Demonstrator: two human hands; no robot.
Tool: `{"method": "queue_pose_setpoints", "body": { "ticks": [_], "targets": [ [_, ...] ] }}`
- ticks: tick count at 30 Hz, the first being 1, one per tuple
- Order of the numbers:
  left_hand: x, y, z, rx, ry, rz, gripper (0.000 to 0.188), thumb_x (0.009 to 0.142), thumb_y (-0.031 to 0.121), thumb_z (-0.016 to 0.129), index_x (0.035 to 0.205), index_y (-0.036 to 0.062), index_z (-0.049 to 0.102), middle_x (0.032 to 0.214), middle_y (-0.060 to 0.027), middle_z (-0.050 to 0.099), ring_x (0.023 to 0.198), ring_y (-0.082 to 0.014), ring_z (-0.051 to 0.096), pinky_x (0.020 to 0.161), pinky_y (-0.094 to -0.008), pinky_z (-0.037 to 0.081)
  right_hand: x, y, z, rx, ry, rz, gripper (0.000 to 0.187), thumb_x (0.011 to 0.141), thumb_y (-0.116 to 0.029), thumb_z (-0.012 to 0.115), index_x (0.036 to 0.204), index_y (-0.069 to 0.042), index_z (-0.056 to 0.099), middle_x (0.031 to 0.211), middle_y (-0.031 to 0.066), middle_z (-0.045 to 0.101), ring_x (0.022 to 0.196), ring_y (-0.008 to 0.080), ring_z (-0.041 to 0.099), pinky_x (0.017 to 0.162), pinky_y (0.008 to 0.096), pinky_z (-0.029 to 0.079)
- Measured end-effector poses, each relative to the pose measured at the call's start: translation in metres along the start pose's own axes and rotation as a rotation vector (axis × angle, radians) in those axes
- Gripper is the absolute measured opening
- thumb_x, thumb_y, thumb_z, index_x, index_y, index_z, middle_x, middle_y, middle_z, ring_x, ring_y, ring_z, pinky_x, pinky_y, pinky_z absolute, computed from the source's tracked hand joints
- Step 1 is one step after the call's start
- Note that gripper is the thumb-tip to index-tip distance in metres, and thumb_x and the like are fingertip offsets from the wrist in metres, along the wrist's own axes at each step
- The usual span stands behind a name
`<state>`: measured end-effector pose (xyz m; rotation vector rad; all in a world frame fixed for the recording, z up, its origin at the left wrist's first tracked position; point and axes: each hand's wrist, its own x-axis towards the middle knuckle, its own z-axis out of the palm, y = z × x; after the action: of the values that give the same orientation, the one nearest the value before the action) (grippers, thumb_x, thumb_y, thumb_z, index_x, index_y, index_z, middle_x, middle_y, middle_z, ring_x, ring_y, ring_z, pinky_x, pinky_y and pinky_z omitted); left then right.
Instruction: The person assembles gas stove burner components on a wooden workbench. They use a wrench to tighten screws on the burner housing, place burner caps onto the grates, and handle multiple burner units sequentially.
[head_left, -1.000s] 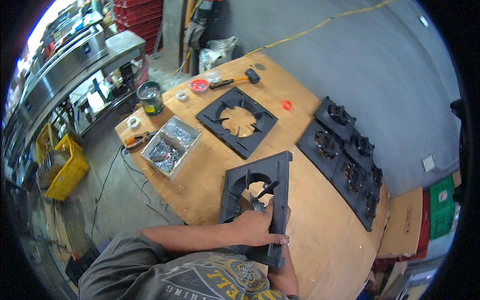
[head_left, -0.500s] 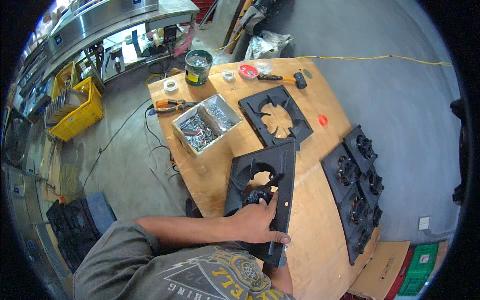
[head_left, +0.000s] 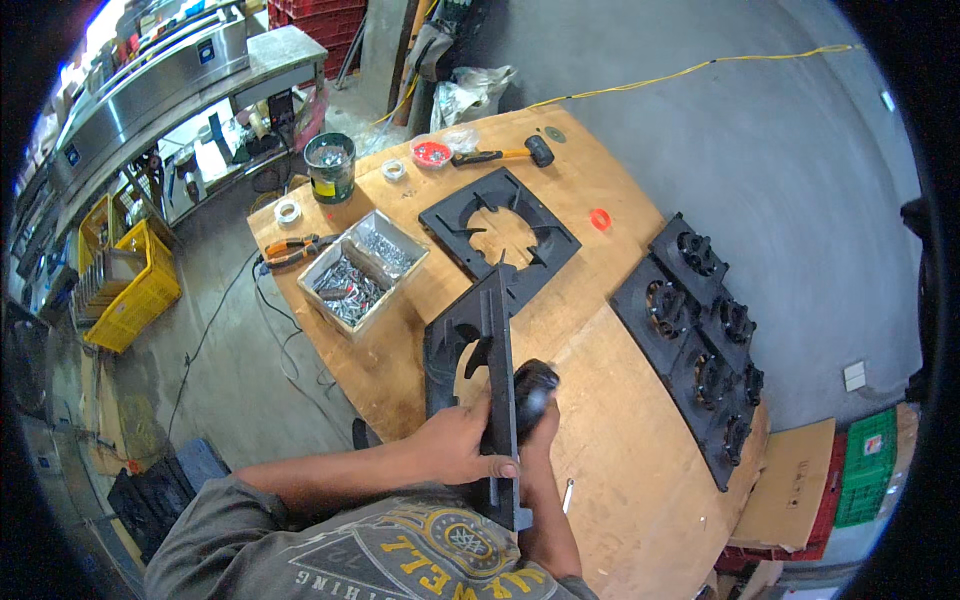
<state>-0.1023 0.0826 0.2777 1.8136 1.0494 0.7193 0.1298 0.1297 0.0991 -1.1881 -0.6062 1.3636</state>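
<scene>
LEFT HAND (head_left: 455, 445): pinching edge of square black grate (head_left: 498, 375) | RIGHT HAND (head_left: 541, 428): curled around rounded black part (head_left: 532, 397), fingers partly hidden | GRATE: steeply tilted before torso, above wooden table (head_left: 620, 440) | PART: beside grate's right side | BEYOND: second grate (head_left: 548, 241), flat.

Matt black metal frame (head_left: 499, 340), smooth wood bench (head_left: 600, 460)
We see a glossy black part (head_left: 532, 388) and shiny metal screws (head_left: 352, 293).

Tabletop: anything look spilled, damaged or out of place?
Nothing looks spilled or damaged. A slim silvery piece seems to lie alone beside the right forearm, away from the box of small metal parts; possibly a stray.
</scene>
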Motion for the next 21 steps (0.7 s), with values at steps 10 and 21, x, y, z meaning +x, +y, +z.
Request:
{"method": "queue_pose_setpoints", "body": {
  "ticks": [10, 21],
  "targets": [
    [0.031, 0.002, 0.019, 0.037, -0.025, 0.082, 0.122, 0.084, 0.074, 0.050, 0.144, -0.0182, -0.001, 0.091, -0.0371, 0.062, 0.085, -0.0499, 0.064, 0.077, -0.0470, 0.054, -0.027, -0.032, 0.037, 0.559, -0.052, 0.325, 0.054, 0.099, -0.056, 0.039, 0.116, -0.010, 0.063, 0.112, 0.0070, 0.068, 0.096, 0.0264, 0.065, 0.093, 0.0433, 0.051],
    [0.034, 0.011, 0.022, 0.050, -0.149, -0.083, 0.121, 0.084, 0.073, 0.054, 0.142, -0.0204, 0.003, 0.091, -0.0342, 0.063, 0.088, -0.0486, 0.065, 0.078, -0.0467, 0.054, -0.021, -0.071, -0.046, -0.251, 0.149, 0.238, 0.050, 0.102, -0.047, 0.040, 0.117, -0.004, 0.061, 0.099, 0.0116, 0.069, 0.084, 0.0230, 0.068, 0.072, 0.0388, 0.056]
  ]
}}
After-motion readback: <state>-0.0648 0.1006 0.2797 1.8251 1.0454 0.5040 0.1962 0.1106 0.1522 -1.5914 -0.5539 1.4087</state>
